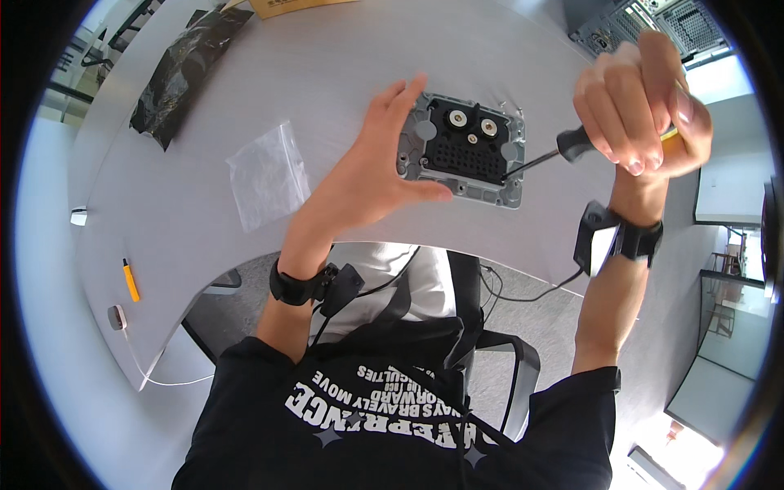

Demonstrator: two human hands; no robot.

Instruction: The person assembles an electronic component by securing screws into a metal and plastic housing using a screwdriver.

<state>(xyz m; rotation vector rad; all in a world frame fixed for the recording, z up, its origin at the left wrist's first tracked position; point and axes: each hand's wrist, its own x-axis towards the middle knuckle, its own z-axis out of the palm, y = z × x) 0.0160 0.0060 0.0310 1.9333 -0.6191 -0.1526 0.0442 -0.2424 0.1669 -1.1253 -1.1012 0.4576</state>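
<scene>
A grey cast-metal housing [513,194] lies on the table in front of me, with a black perforated plate [461,162] set into it. Two round silver discs sit near the plate's far edge. My left hand [371,167] grips the housing from its left side, fingers along the far corner and thumb on the near edge. In my right hand [641,110] is a screwdriver [573,145] with a black and yellow handle, fist closed around it. Its slanted shaft reaches the plate's near right corner, where the tip appears to touch; the screw beneath cannot be made out.
Left of the housing lies a clear plastic bag [268,178]. Farther off are a black plastic wrapper [188,77] and a cardboard box [298,6]. A yellow-orange pen-like tool [131,280] rests near the left edge. Beyond my right hand stands a metal computer case [645,24].
</scene>
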